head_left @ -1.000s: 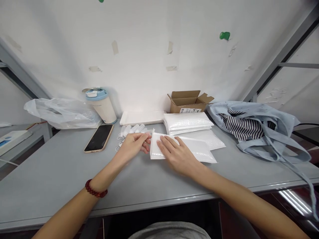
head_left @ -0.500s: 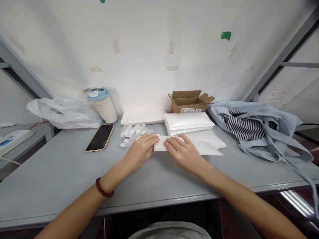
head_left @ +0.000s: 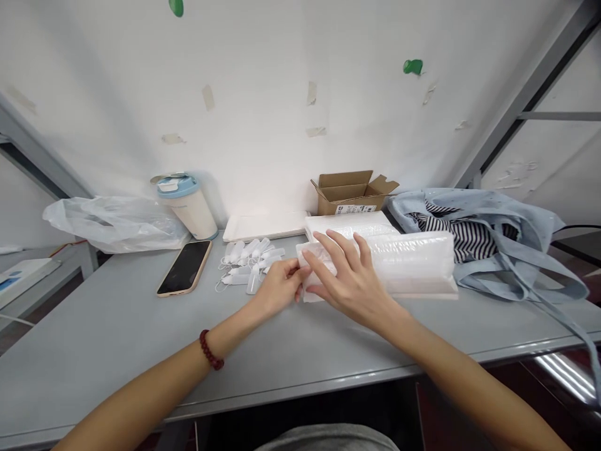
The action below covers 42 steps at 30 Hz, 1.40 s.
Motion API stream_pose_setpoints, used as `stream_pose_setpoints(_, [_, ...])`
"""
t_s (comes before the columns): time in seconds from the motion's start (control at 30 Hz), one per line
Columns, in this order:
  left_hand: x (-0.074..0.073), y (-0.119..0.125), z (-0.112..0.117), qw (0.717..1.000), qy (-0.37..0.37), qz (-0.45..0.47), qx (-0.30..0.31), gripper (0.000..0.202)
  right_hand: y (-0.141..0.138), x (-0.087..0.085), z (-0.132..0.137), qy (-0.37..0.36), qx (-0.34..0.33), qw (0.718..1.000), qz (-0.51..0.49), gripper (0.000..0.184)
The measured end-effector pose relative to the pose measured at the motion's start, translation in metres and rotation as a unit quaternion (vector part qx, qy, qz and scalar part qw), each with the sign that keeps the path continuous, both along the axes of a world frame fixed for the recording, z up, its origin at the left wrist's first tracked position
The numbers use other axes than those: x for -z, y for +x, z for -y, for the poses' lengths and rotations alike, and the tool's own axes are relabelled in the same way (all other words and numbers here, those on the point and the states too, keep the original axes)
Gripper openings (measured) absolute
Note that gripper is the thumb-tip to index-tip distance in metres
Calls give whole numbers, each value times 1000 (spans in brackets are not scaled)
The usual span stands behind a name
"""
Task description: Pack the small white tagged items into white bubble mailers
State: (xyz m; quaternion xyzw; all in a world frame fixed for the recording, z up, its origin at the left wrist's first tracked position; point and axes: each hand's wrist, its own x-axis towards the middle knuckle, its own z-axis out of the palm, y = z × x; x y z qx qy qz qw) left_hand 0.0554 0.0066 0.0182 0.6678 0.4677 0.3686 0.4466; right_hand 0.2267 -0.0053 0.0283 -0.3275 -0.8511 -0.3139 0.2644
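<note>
A white plastic bubble mailer [head_left: 413, 260] stands raised above the tabletop, its long side turned toward me. At its left end, my left hand [head_left: 280, 285] is closed with thumb and fingers pinching the edge. Across its left part lies my right hand [head_left: 345, 275], open, fingers spread and hiding some of the mailer. Behind it sits a stack of similar white mailers [head_left: 345, 223], partly covered. Just beyond my left hand is a cluster of small clear plastic bottles [head_left: 248, 250] with thin white loops.
A phone [head_left: 184, 268], a cup with a blue lid [head_left: 190, 210] and a plastic bag [head_left: 115, 222] are on the left. White flat packs [head_left: 265, 225] and an open cardboard box [head_left: 347, 194] stand along the wall. A light blue cloth bag [head_left: 521, 213] lies right.
The mailer, lying low under both hands before, is now lifted and tilted up. My right hand has spread its fingers; my left has shifted to the mailer's left edge.
</note>
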Motion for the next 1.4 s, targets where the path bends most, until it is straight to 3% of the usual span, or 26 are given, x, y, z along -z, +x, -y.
stream_pose_setpoints(0.13, [16,16,-16,977,-185,101,38,21,-1,4,-3,-81,25,994,73,34])
stream_pose_setpoints(0.2, [25,24,-22,965,-230,118,40,19,0,7,-6,-136,40,985,102,34])
stream_pose_setpoints(0.3, [30,32,-28,960,-246,134,22,21,3,11,-10,-184,61,973,128,37])
stream_pose_setpoints(0.47, [25,40,-32,958,-251,137,-21,23,10,13,-10,-230,99,958,139,38])
stream_pose_setpoints(0.7, [22,44,-22,956,-286,58,-9,42,15,9,-8,-255,123,949,140,14])
stream_pose_setpoints(0.8, [17,36,-19,972,-229,-38,-27,42,18,6,-8,-263,138,944,144,15])
stream_pose_setpoints(0.87, [8,23,-26,980,-121,-143,-60,37,19,3,-7,-276,144,941,136,21])
stream_pose_setpoints(0.93, [-3,3,-42,969,-23,-224,-102,30,18,1,-6,-291,148,937,125,29])
stream_pose_setpoints(1.0, [-14,-18,-65,882,136,-424,-156,26,14,-1,-4,-297,143,937,118,37])
stream_pose_setpoints(1.07, [-21,-35,-90,861,143,-463,-154,22,8,-1,-2,-292,131,941,113,41])
stream_pose_setpoints(1.2, [-21,-54,-129,852,116,-494,-127,23,0,2,-1,-283,107,947,105,42])
stream_pose_setpoints(1.4, [-11,-57,-143,854,101,-491,-139,26,-2,7,-3,-270,91,955,85,41])
